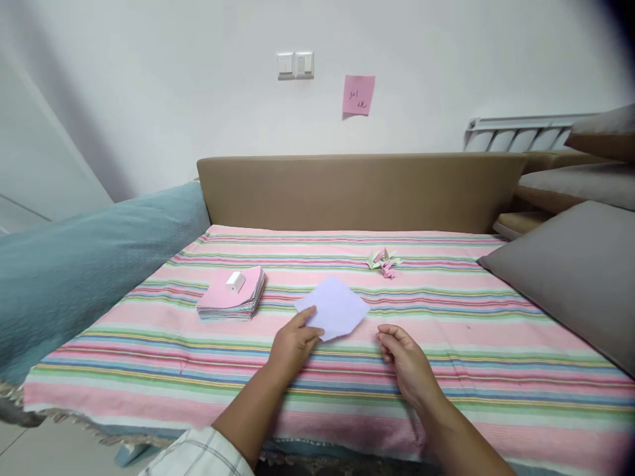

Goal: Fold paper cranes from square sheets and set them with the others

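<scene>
A pale purple sheet of paper [336,307] lies on the striped cloth [317,416] in front of me, one corner pointing away. My left hand [294,340] grips its lower left edge, with the index finger and thumb on the paper. Just beyond the sheet's right corner is my right hand [404,357], apart from it, thumb and index finger drawn together. Nothing shows between those fingers. Several folded paper figures [384,262], pink and pale green, sit in a cluster behind the sheet to the right.
To the left, a stack of coloured paper [231,301] has a small white block [235,281] on top. A brown backrest [357,192] runs along the wall. Grey cushions [575,264] pile up at right; a blue-covered armrest [109,251] borders the left side.
</scene>
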`<state>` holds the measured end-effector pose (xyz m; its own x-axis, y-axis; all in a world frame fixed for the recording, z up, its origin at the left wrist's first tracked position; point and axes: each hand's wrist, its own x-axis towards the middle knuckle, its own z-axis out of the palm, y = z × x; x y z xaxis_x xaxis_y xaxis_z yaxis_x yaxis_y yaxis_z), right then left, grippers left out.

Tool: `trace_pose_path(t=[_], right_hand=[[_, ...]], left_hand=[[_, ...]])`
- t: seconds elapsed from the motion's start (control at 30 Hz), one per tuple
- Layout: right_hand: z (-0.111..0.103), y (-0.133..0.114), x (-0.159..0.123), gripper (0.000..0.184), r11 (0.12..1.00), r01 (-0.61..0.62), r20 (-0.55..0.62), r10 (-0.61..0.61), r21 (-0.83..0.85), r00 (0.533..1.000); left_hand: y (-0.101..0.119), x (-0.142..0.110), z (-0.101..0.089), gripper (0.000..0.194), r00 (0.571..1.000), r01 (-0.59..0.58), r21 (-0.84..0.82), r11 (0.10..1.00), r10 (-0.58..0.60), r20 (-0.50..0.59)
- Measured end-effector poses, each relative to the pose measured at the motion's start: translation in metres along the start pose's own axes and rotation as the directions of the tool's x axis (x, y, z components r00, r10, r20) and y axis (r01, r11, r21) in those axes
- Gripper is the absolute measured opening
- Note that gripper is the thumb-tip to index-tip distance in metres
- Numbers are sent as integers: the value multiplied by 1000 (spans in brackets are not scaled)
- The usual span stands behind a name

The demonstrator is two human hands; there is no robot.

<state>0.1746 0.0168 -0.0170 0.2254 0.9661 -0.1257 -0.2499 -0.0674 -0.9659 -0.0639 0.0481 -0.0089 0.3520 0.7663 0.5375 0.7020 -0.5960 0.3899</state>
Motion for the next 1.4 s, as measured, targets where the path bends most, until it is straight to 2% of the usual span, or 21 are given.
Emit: trace_pose_path(t=[0.1,0.17,0.23,0.3,0.37,0.43,0.53,0.6,0.7,0.8,0.87,1.0,1.13,1.27,1.4], right_hand=[[-4,-2,0,28,981,127,4,-127,-144,992],[-7,-3,1,27,933,229,33,-229,-279,973],[-12,-5,1,23,822,356,124,-337,-444,933],[-15,-7,1,21,652,492,276,-411,-577,869],[-17,-10,-2,21,482,591,445,-391,-647,806],[-18,-12,-5,29,354,644,576,-288,-678,765],[-17,-12,-9,52,250,671,666,-121,-698,736],[-16,-10,-10,57,227,669,678,-49,-707,733],[-15,-7,-9,54,227,672,691,10,-705,722],[-16,-6,-8,51,230,683,707,36,-693,706],[-17,-5,-7,51,227,698,721,33,-680,692],[-17,-1,-4,48,208,739,747,-51,-641,663],[-15,3,1,46,178,740,724,-152,-649,672],[-16,2,2,45,153,737,719,-159,-659,676],[-19,-1,1,42,171,747,730,-158,-643,665]], left_hand=[[12,-8,13,17,989,-19,51,999,11,147],[18,-11,16,18,971,-32,67,997,15,240],[23,-13,16,18,949,-68,66,995,44,311],[27,-13,13,18,931,-118,57,991,91,353],[32,-14,9,18,920,-146,55,988,115,375],[36,-15,6,18,921,-128,62,990,95,378],[41,-17,4,18,932,-112,41,993,90,352],[43,-19,4,18,926,-144,-6,990,137,351],[46,-21,4,24,913,-187,-29,982,184,363],[47,-21,3,49,934,-147,75,986,113,339],[44,-21,3,58,945,-103,156,982,48,324],[33,-19,5,46,948,-75,240,968,-6,319],[23,-16,10,35,952,-90,264,960,5,306],[21,-17,9,31,956,-111,246,963,36,290],[24,-19,3,21,954,-88,176,980,32,299]])
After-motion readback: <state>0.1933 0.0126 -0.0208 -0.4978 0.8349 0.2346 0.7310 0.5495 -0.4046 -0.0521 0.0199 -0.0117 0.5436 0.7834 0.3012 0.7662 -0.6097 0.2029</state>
